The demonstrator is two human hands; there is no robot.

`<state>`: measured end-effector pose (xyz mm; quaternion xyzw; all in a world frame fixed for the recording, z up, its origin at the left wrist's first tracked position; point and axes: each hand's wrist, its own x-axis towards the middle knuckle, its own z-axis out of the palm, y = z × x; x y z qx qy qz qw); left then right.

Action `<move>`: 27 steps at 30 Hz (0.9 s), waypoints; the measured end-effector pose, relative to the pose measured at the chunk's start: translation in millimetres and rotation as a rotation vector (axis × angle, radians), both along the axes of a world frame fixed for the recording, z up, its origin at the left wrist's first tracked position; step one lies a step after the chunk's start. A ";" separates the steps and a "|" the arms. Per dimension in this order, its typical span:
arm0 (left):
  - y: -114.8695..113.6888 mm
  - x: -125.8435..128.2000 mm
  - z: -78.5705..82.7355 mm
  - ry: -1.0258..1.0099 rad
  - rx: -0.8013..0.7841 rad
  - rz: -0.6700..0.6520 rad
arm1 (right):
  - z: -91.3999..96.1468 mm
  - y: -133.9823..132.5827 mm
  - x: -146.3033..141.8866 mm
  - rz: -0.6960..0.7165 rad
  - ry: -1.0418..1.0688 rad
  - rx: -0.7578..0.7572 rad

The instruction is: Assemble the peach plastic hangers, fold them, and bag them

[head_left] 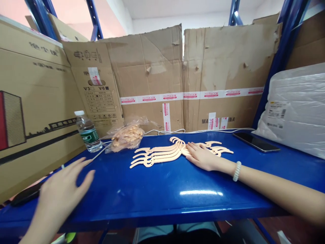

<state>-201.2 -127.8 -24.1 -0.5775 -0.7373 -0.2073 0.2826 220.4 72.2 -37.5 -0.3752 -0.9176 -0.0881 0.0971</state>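
A stack of several small peach-coloured hangers lies fanned out on the blue shelf top, hooks pointing away from me. My right hand rests flat on the middle of the stack, fingers stretched out over the hangers. It wears a white bead bracelet on the wrist. My left hand hovers low at the near left of the shelf, fingers spread and holding nothing, close to a dark flat object at the left edge.
A clear plastic bag of more peach pieces and a water bottle stand at the back left. A phone lies at the back right beside a white plastic-wrapped bundle. Cardboard boxes wall the back and left. White cable runs along the back.
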 end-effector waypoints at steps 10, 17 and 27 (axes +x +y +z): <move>82.6 162.1 9.7 0.083 -0.487 -0.745 | 2.2 0.4 0.4 0.006 0.019 -0.017; 137.1 158.6 -6.9 0.025 -0.589 -0.681 | 6.3 16.2 -7.2 -0.033 0.004 -0.061; 162.5 142.8 -3.4 0.056 -0.510 -0.690 | 11.4 31.1 -19.4 -0.082 0.045 -0.061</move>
